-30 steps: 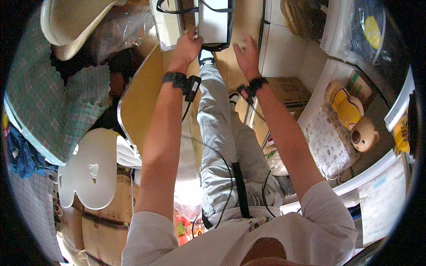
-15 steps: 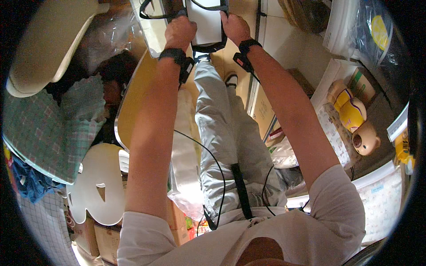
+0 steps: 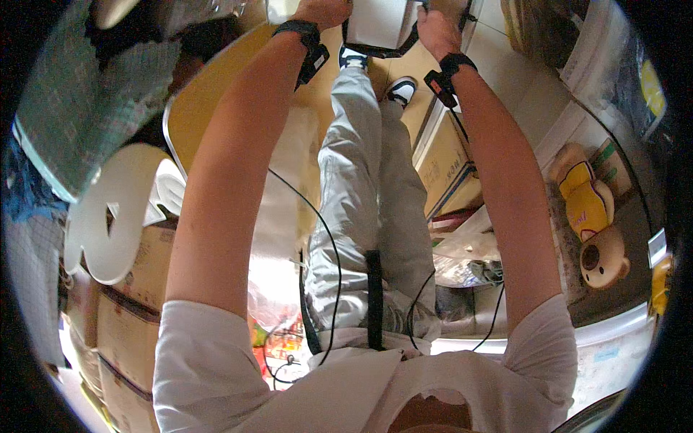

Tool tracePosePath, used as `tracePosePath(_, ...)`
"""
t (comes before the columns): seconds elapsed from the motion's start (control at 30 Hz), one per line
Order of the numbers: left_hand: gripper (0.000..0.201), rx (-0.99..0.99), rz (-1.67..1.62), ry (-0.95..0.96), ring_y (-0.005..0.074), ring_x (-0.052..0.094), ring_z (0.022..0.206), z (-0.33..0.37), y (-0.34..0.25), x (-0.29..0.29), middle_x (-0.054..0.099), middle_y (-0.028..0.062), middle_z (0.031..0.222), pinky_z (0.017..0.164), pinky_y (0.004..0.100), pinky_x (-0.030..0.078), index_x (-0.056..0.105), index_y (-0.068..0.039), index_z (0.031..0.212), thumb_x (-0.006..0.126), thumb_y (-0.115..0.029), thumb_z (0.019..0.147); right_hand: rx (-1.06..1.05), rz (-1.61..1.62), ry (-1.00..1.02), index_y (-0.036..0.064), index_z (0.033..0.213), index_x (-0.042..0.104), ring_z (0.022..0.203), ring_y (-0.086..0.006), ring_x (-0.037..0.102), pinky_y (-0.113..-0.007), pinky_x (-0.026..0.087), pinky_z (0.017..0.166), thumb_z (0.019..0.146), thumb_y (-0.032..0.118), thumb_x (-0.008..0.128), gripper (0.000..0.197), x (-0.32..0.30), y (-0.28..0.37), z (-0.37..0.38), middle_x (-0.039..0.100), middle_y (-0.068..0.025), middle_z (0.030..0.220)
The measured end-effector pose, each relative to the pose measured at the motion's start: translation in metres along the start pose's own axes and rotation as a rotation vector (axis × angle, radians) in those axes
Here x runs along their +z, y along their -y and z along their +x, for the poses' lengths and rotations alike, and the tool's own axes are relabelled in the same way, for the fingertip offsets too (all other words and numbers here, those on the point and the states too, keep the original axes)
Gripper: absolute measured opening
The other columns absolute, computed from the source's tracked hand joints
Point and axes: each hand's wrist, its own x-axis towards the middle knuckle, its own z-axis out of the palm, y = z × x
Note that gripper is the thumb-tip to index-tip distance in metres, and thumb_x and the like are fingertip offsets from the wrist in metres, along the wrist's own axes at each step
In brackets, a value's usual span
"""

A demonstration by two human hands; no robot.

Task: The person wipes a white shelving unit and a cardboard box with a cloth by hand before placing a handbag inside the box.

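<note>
A yellow table spreads below the outstretched arms. At the top edge a white flat panel with a dark rim is held out front, the left hand and right hand clasping its two sides.

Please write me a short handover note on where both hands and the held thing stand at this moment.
Left hand: closed on the left side of the white panel, at the top edge of view.
Right hand: grips the panel's right side.
Panel: held out at arm's length above the feet, over the wooden floor; its upper part is cut off.
Done: panel lifted clear, both hands on it.
Left: setting it down; where cannot be told.
</note>
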Motion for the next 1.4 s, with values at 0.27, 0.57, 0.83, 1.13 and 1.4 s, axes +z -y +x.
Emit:
tracePosePath(0.27,0.037,0.034,0.147,0.201,0.0424,0.062,0.075,0.013,-0.106,-0.008,0.066,0.0224,0.079,0.067,0.0535,0.05,0.068,-0.002,0.078,0.051,-0.031,0.092,0.204,-0.045,0.095,-0.0006,0.098,0.071,0.097,-0.0458,0.064,-0.054,0.049,0.089,0.097,0.049,0.039,0.059,-0.042,-0.03,-0.029,0.066,-0.0287,0.101)
tracePosePath(0.57,0.046,-0.409,-0.315,0.252,0.0392,0.067,0.085,-0.008,-0.197,-0.016,0.069,0.0236,0.089,0.083,0.0497,0.049,0.071,0.0,0.087,0.049,-0.04,0.094,0.201,0.049,0.137,-0.002,0.08,0.07,0.079,-0.0456,0.065,-0.052,0.051,0.077,0.098,0.045,0.045,0.056,-0.088,-0.045,-0.086,0.066,-0.0274,0.082)
tracePosePath(0.83,0.045,-0.549,-0.545,0.453,0.0305,0.066,0.094,-0.042,-0.267,-0.073,0.07,0.02,0.1,0.086,0.0422,0.05,0.065,0.003,0.112,0.049,-0.037,0.099,0.241,0.062,0.187,-0.0044,0.074,0.069,0.067,-0.0434,0.065,-0.052,0.052,0.067,0.099,0.041,0.045,0.058,-0.123,-0.024,-0.162,0.064,-0.0278,0.071)
tracePosePath(1.13,0.038,-0.556,-0.811,0.272,0.033,0.055,0.069,-0.07,-0.298,-0.082,0.056,0.0235,0.072,0.067,0.0418,0.044,0.057,0.004,0.084,0.054,-0.032,0.096,0.194,0.112,0.037,-0.0072,0.066,0.06,0.061,-0.0452,0.057,-0.052,0.043,0.059,0.097,0.036,0.052,0.054,-0.162,-0.013,-0.239,0.054,-0.0269,0.061)
tracePosePath(1.4,0.029,-0.31,-0.752,0.263,0.0391,0.053,0.066,-0.061,-0.325,-0.122,0.054,0.0237,0.07,0.062,0.044,0.044,0.054,0.002,0.082,0.057,-0.024,0.094,0.39,0.075,0.26,-0.0031,0.067,0.066,0.064,-0.0431,0.064,-0.052,0.051,0.067,0.099,0.037,0.048,0.054,-0.215,-0.005,-0.269,0.062,-0.0268,0.067)
